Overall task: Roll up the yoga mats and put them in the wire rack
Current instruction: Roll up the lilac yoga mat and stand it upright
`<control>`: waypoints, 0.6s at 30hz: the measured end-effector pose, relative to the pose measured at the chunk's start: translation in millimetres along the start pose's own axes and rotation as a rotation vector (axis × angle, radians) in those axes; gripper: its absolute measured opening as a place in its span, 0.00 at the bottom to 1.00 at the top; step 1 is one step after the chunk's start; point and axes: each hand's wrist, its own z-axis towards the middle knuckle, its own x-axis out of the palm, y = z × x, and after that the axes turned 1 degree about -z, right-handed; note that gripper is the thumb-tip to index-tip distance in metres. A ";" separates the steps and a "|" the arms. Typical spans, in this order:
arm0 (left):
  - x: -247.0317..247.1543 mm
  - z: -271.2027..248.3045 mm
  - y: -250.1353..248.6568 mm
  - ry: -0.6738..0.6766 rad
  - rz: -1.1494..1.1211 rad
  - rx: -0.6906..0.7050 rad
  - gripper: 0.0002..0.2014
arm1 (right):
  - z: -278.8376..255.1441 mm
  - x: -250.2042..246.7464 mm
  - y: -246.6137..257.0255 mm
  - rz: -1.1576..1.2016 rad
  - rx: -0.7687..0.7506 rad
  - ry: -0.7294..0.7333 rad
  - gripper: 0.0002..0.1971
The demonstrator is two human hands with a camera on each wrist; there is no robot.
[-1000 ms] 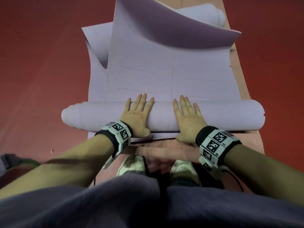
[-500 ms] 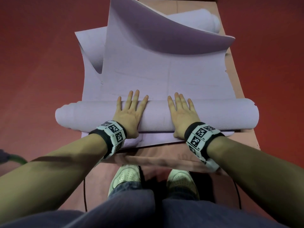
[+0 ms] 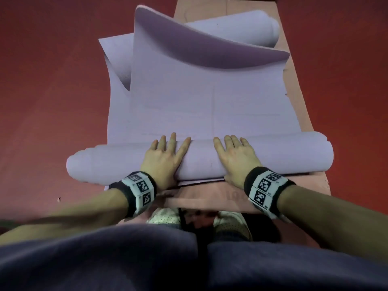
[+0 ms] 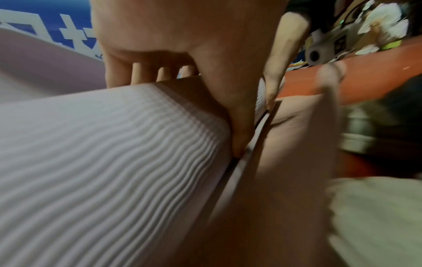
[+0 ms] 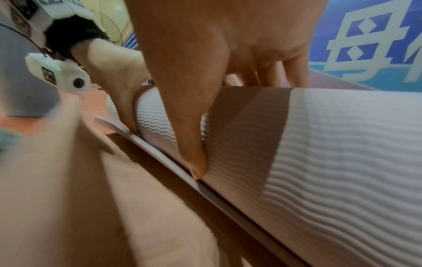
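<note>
Lavender yoga mat [image 3: 210,101] half rolled, roll [image 3: 199,160] lying crosswise under both palms on a pink mat [image 3: 302,114]. Left hand [image 3: 162,160] and right hand [image 3: 235,157] flat on the roll, fingers straight and spread over its top, thumbs down its near side. Unrolled part lies beyond the fingertips, far end curled up. Red floor [image 3: 52,101] around.

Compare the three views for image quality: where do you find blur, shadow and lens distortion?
Head view: the left forearm is motion-smeared, and the mat roll bows from wide-angle distortion. Left wrist view: the right side is blurred, while the ribbed roll surface stays fairly sharp. Right wrist view: the right hand casts a hard shadow across the roll.
</note>
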 end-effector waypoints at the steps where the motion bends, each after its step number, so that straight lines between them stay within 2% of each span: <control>1: 3.4 -11.3 -3.6 -0.012 -0.014 0.019 0.65 | -10.9 1.0 2.6 -0.004 -0.019 0.010 0.52; 5: 8.9 -46.8 -17.5 -0.053 -0.042 0.061 0.61 | -48.9 3.3 16.4 0.006 -0.054 0.047 0.52; 8: 3.7 -57.3 -17.1 -0.024 -0.047 0.091 0.57 | -65.2 2.0 24.2 0.042 -0.058 0.057 0.50; 11: -2.3 -61.1 -18.0 -0.004 -0.023 0.094 0.48 | -70.2 2.5 27.0 0.060 -0.050 0.086 0.53; 13: -11.2 -56.3 -22.2 0.049 -0.014 0.100 0.54 | -67.1 4.9 27.4 0.090 -0.031 0.118 0.56; 16: -12.5 -44.9 -20.6 0.234 0.005 0.046 0.58 | -54.5 6.6 28.5 0.149 0.004 0.163 0.58; 18: -13.7 -37.7 -19.4 0.265 -0.029 0.030 0.61 | -46.7 5.6 29.6 0.194 0.032 0.187 0.61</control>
